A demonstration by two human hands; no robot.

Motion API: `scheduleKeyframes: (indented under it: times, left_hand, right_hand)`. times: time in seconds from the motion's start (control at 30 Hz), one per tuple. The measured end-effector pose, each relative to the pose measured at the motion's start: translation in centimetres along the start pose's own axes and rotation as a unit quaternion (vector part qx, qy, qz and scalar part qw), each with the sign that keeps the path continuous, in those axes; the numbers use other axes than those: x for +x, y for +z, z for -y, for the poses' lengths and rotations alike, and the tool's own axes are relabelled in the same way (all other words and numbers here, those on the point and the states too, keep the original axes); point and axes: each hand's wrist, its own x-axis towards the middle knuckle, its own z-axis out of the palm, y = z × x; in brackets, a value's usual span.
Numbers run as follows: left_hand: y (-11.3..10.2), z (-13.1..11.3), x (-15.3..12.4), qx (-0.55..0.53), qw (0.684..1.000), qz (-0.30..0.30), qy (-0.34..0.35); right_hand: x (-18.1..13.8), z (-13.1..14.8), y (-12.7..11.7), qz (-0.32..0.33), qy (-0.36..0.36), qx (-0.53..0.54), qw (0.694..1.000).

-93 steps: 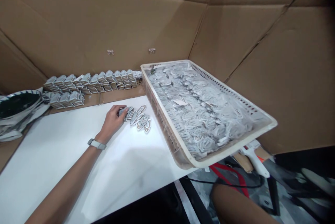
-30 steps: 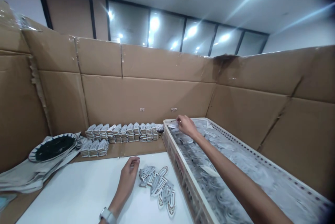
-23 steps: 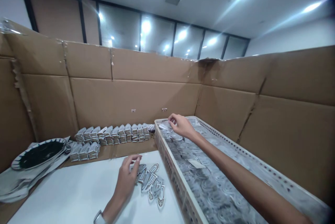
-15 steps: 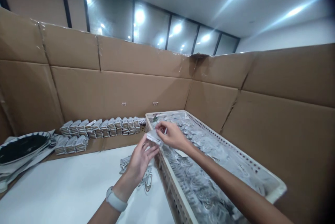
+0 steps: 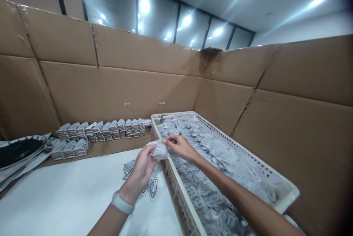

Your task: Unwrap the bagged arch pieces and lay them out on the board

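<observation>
1. Left hand [image 5: 143,164]: fingers closed on the near end of a small clear packet [image 5: 158,150]. Pale watch [image 5: 122,203] on that wrist.
2. Right hand [image 5: 180,147]: fingertips pinch the far end of the same packet. Forearm runs over the tray.
3. Packet: held in the air between both hands, just above the tray's left rim, near the desk's right edge. Contents look grey-white; too blurred to read any print.
4. Tray [image 5: 286,193]: cream perforated plastic, along the desk's right edge, full of similar bagged pieces. No legible label.
5. Loose patches [image 5: 152,187]: on the white desk [image 5: 55,199] below the left hand, touching the tray side, partly hidden by the hand. Ornamental pattern only; no writing I can make out.
6. Stacks [image 5: 102,131]: grey bundles in two rows along the desk's far edge, against the cardboard wall [image 5: 110,81].
7. Plate [image 5: 16,149]: dark centre, striped rim, at the far-left corner on folded grey sheets.
8. Two small clips on the cardboard above the stacks; no text visible.
</observation>
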Motion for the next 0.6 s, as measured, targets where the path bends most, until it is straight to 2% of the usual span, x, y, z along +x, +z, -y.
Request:
scheduleKeyframes:
  times: [0.17, 0.27, 0.43, 0.6]
  left_hand:
    - [0.2, 0.8, -0.2, 0.006, 1.0, 0.007, 0.028]
    - [0.8, 0.8, -0.7, -0.022, 0.999, 0.027, 0.021]
    - [1.5, 0.7, -1.1, -0.127, 0.989, 0.002, -0.071]
    - [2.2, 0.5, -1.8, -0.166, 0.978, -0.032, -0.122]
  right_hand:
    - [-0.2, 0.0, 0.8, -0.014, -0.009, 0.05, 0.999]
    - [-0.3, 0.3, 0.9, -0.051, -0.026, 0.036, 0.998]
    - [-0.7, 2.1, 0.6, -0.152, -0.081, -0.014, 0.985]
    - [-1.2, 4.1, -0.8, -0.176, -0.15, -0.071, 0.97]
